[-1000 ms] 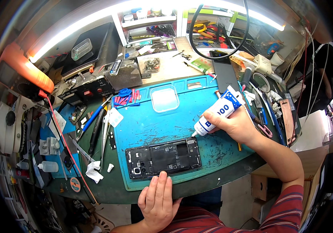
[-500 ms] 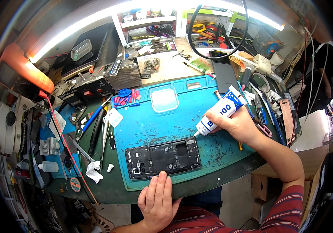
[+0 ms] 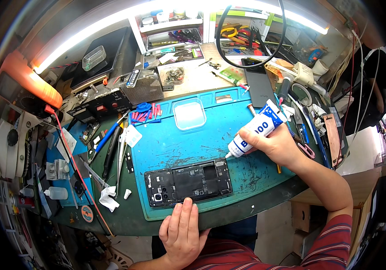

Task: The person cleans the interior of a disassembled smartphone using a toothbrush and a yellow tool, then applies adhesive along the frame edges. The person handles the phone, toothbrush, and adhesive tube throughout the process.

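An opened smartphone (image 3: 188, 183) lies lengthwise on a blue work mat (image 3: 157, 144), its dark inner parts and camera lenses facing up. My right hand (image 3: 269, 146) grips a white and blue glue tube (image 3: 256, 130), tilted with its nozzle down at the phone's far right corner. Whether the tip touches the frame I cannot tell. At the phone's near edge rests my left hand (image 3: 184, 227), fingers stretched out and fingertips against that edge, holding nothing.
A clear plastic lid (image 3: 189, 114) lies on the mat's far part. Left of it are pink and blue small parts (image 3: 145, 113), tweezers (image 3: 122, 153) and a crumpled tissue (image 3: 109, 199). A grey phone back panel (image 3: 261, 90) and tools lie at the right. A red cable (image 3: 82, 175) crosses the left side.
Almost nothing differs. The view has shifted very slightly; both hands, the tube and the phone keep their places.
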Motion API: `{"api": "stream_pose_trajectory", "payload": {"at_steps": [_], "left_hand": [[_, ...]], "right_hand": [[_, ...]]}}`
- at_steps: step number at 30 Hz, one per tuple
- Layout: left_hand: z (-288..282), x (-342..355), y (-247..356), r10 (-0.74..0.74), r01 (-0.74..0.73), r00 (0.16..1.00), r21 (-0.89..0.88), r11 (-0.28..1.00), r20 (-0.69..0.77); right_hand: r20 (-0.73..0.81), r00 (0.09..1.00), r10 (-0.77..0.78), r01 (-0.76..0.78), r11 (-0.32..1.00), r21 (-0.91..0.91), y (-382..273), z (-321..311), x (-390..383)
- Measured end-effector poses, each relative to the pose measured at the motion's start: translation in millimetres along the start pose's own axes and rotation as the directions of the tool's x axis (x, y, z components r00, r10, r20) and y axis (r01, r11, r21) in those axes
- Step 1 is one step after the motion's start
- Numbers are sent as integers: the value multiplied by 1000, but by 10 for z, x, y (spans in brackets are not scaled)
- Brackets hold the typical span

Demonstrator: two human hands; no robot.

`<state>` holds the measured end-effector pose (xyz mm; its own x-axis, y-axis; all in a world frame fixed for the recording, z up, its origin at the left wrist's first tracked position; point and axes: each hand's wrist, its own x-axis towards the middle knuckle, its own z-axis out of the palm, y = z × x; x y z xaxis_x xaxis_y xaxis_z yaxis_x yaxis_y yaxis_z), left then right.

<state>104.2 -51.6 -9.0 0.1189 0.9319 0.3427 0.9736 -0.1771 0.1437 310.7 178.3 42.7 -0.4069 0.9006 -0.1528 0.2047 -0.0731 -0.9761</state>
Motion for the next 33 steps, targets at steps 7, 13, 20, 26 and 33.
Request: {"api": "stream_pose_trajectory", "payload": {"at_steps": [7,13,20,26,33], "left_hand": [[-9,6,2,2,-2,1000,-4,1000,-2],[-8,9,-1,5,-5,1000,-1,1000,-7],[-5,10,11,-4,4,1000,4,1000,-4],[20,-10,-18,3,-3,1000,-27,1000,-22],[35,-11,-10,-7,6,1000,-26,1000,-24]], "right_hand": [[-2,999,-32,31,998,-47,5,4,-38],[6,999,-48,48,998,-45,-12,14,-79],[6,998,-65,65,996,-53,-4,12,-122],[18,998,-62,63,996,-70,-6,6,-151],[24,997,-69,70,995,-72,-8,10,-179]]}}
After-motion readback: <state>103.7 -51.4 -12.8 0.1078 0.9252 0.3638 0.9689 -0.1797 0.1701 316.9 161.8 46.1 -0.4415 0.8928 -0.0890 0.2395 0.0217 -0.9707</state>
